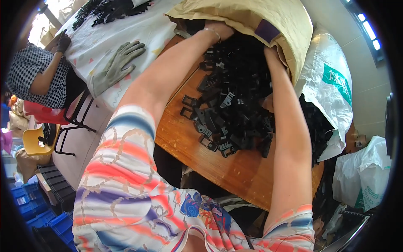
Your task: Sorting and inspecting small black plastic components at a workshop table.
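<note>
A large tan paper sack (239, 10) lies with its mouth toward me at the far side of the wooden table (247, 187). Small black plastic parts (228, 98) are heaped in its mouth and spread over the wood. My left hand (220, 30), with a bracelet at the wrist, is at the sack's upper left edge; its fingers are hidden there. On the other side, my right forearm (289, 113) reaches past the heap into the sack, whose paper covers the hand. Neither hand's grip shows.
A patterned white cloth (157, 35) at the left bears a grey work glove (119, 65) and more black pieces (109, 10). A gloved co-worker (40, 75) sits beyond. At the right stands a white woven sack (325, 54) with black parts. Blue crates (31, 201) are lower left.
</note>
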The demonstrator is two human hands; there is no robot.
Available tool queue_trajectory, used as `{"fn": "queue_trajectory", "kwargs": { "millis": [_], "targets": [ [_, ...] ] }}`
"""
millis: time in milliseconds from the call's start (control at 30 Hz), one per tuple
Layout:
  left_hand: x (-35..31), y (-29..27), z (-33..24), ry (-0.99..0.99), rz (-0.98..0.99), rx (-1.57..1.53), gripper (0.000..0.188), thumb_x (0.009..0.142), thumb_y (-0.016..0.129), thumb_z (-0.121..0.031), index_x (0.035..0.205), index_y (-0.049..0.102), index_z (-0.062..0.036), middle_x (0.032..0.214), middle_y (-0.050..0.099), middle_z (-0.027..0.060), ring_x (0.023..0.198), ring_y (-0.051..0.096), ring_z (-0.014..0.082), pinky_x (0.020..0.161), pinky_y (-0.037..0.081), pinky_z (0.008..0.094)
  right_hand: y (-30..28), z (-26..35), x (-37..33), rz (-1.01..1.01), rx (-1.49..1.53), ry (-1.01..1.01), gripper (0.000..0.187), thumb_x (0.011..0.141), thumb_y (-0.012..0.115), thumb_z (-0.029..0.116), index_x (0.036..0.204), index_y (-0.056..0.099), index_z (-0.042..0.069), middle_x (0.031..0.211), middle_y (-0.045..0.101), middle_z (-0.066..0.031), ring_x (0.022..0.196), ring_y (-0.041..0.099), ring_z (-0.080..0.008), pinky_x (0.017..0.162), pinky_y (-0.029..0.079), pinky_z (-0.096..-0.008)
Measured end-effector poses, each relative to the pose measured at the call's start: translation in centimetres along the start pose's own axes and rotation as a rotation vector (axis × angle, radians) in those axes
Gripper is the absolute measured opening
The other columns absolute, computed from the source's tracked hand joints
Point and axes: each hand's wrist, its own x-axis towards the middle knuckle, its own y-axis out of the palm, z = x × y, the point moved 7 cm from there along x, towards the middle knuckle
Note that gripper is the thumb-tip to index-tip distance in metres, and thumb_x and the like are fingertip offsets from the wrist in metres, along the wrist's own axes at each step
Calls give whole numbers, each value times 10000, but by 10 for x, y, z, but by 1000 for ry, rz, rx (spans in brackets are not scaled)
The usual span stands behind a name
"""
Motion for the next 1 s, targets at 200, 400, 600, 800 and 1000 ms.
{"fn": "queue_trajectory", "kwargs": {
  "millis": [200, 400, 600, 800, 1000],
  "targets": [
    [21, 50, 66, 33, 128, -60, 492, 964, 432, -479, 1307, 583, -159, 1365, 576, 88, 1254, 534, 296, 1059, 397, 417, 56, -14, 54, 78, 257, -47, 475, 976, 449, 399, 1338, 543, 106, 1421, 482, -207, 1316, 456, -343, 1088, 363, -437],
    [5, 86, 81, 100, 118, -193, 483, 955, 452, -478, 1299, 591, -168, 1349, 586, 84, 1248, 537, 296, 1047, 409, 421, 78, -30, 59, 172, 512, -51, 501, 970, 457, 430, 1353, 533, 117, 1444, 460, -194, 1333, 434, -336, 1103, 344, -433],
    [13, 58, 65, 214, 28, -331, 474, 947, 472, -476, 1291, 598, -176, 1333, 597, 80, 1242, 541, 295, 1035, 421, 425, 72, -11, 66, 182, 732, -86, 527, 963, 465, 460, 1368, 523, 128, 1467, 439, -181, 1351, 413, -329, 1118, 325, -429],
    [2, 6, 47, 260, 105, -129, 487, 967, 434, -472, 1347, 535, -185, 1409, 524, 70, 1284, 503, 277, 1057, 400, 424, 61, 27, 2, 217, 962, -154, 554, 956, 473, 490, 1383, 513, 139, 1489, 417, -169, 1368, 391, -322, 1133, 306, -425],
    [-19, -41, -39, 236, 96, -178, 592, 880, 574, -565, 1242, 622, -99, 1238, 646, 138, 1165, 582, 335, 1003, 442, 420, 14, 17, -4, 174, 1078, -163, 582, 950, 481, 521, 1399, 504, 150, 1512, 396, -156, 1385, 370, -315, 1148, 287, -421]
  ]
}}
